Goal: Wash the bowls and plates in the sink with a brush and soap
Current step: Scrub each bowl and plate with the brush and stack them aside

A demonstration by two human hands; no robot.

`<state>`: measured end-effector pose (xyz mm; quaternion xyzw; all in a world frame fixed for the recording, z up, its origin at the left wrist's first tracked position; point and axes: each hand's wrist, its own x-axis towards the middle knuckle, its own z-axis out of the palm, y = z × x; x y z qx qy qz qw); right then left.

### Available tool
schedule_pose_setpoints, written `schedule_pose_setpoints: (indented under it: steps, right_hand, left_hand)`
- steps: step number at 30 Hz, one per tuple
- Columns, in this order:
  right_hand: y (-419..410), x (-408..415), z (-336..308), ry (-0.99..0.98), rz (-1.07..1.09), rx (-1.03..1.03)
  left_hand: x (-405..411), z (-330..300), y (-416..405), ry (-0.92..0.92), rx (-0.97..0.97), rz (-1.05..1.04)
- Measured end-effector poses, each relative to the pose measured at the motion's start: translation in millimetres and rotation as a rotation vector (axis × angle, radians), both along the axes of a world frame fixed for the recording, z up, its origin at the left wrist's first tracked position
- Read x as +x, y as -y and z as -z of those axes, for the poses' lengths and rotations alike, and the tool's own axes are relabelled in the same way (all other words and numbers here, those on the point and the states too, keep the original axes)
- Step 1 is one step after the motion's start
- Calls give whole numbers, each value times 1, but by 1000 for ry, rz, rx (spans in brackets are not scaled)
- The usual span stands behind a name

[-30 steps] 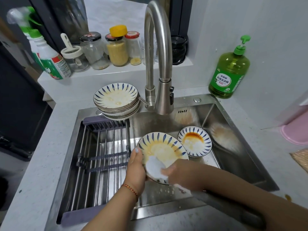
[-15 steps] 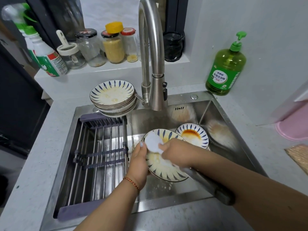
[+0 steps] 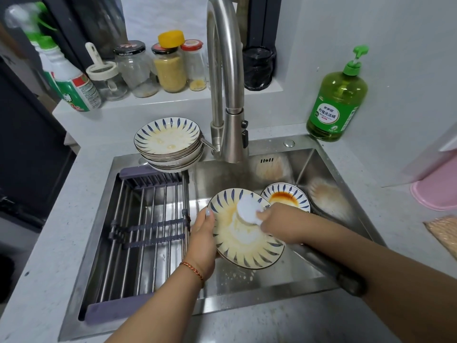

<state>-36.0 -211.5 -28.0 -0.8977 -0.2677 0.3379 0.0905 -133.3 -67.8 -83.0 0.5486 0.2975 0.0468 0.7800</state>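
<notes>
- The left hand (image 3: 201,240) grips the left rim of a blue-patterned plate (image 3: 244,246), tilted over the steel sink (image 3: 319,164), smeared yellow inside.
- The right hand (image 3: 278,222) curls around a white brush (image 3: 248,209), pressing it onto the plate's upper part.
- A drying rack (image 3: 146,219) fills the sink's left half.
- Beyond, a small bowl (image 3: 286,196) holds orange sauce.
- Stacked dirty plates (image 3: 169,143) sit on the far rim beside the faucet (image 3: 228,95).
- A green soap bottle (image 3: 337,102) stands far right.

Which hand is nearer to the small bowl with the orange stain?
Right. The right hand scrubs with the brush just in front of that bowl; the left hand grips the plate's far left rim.
</notes>
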Motion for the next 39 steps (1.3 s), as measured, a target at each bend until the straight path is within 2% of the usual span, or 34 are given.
schedule_pose_setpoints:
  steps: [1,4,9,11,13,17,19,23,27,30,34,38,39]
  right_hand:
    - [-4,-7,-4,-53,51,53]
    - [-8,-29,-22,-70,-136,37]
    - [12,-31,-33,25,-356,-177]
    - [20,-17,-25,118,-538,-300]
    - [22,-2,-15,169,-486,-323]
    - [1,11,-7,173,-48,-20]
    - [-11,1,-7,95,47,113]
    - [-18,-24,-15,-155,15,203]
    - [-1,-34,-24,-172,-223,158]
    - [12,-38,-34,-251,-237,23]
    - [29,-23,-32,-107,-259,-104]
    - [22,-32,-34,-139,-308,-48]
    - [17,-36,-34,-162,-263,-40]
  left_hand:
    - [1,0,2,-3,-20,0]
    - [3,1,0,-19,-41,-46]
    - [2,4,-8,-9,-91,-90]
    - [2,2,-10,-5,-90,-78]
    - [3,1,-8,2,-62,-45]
    - [4,0,3,-33,-47,27]
    - [5,1,7,-54,-52,44]
    - [4,8,1,-87,-65,12]
    - [4,9,-6,-47,-56,-25]
    - [7,6,-11,-9,-43,-55]
    - [10,3,-17,0,-47,-101]
    - [11,0,-11,17,-6,-78]
    - [11,-1,-8,16,-6,-70]
